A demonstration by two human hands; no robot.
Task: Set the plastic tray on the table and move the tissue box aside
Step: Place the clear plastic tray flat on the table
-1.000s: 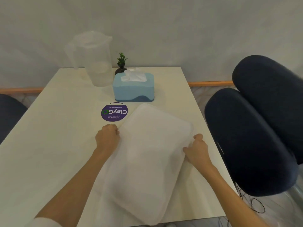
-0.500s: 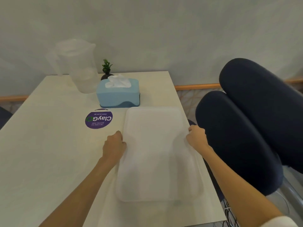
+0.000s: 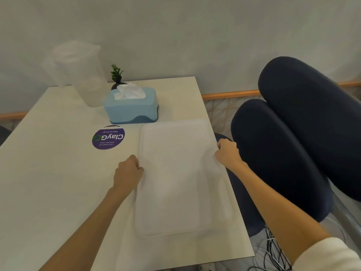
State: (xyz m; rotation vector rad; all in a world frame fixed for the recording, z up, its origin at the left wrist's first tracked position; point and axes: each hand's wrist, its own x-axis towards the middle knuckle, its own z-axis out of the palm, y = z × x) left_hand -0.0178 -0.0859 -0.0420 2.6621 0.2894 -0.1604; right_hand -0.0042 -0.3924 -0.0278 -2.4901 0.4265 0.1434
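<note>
White plastic tray (image 3: 179,178) lies on the worktop (image 3: 48,182) just before the tissue box (image 3: 131,106); left hand (image 3: 128,173) and right hand (image 3: 227,153) grip its sides.

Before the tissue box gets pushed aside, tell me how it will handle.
The tissue box probably slides easily: flat base on the smooth table. Likely light, being tissues. Unlikely to tip if pushed low, since it sits wide and squat.
</note>
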